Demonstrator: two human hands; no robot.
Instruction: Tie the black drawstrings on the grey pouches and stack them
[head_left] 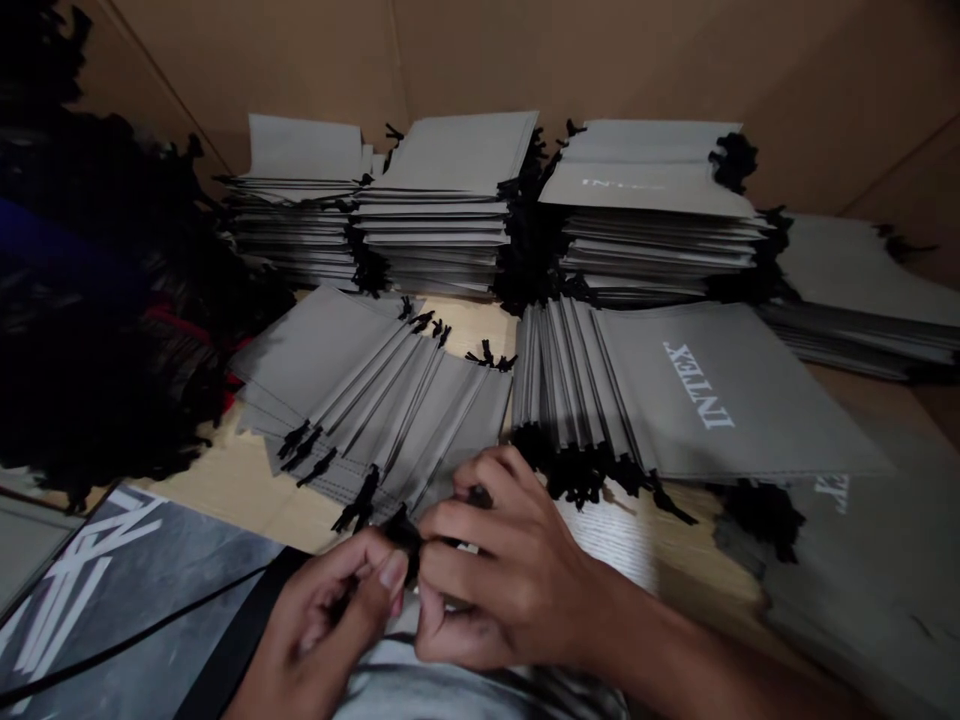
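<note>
- Cardboard wall (pixel 600 70) rises behind a pale tabletop (pixel 232 505) bearing stacked grey drawstring pouches (pixel 450 160).
- Left hand (pixel 319 625) and right hand (pixel 510 570) are closed, pinching a black cord (pixel 403 535) at the near end of fanned grey pouches (pixel 420 400).

Head-worn view, angled down, close.

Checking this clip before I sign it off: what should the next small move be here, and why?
Probably draw the black cord snug: the left hand and right hand both pinch it, right beside the fanned grey drawstring pouches, whose cords end in similar black tufts.
</note>
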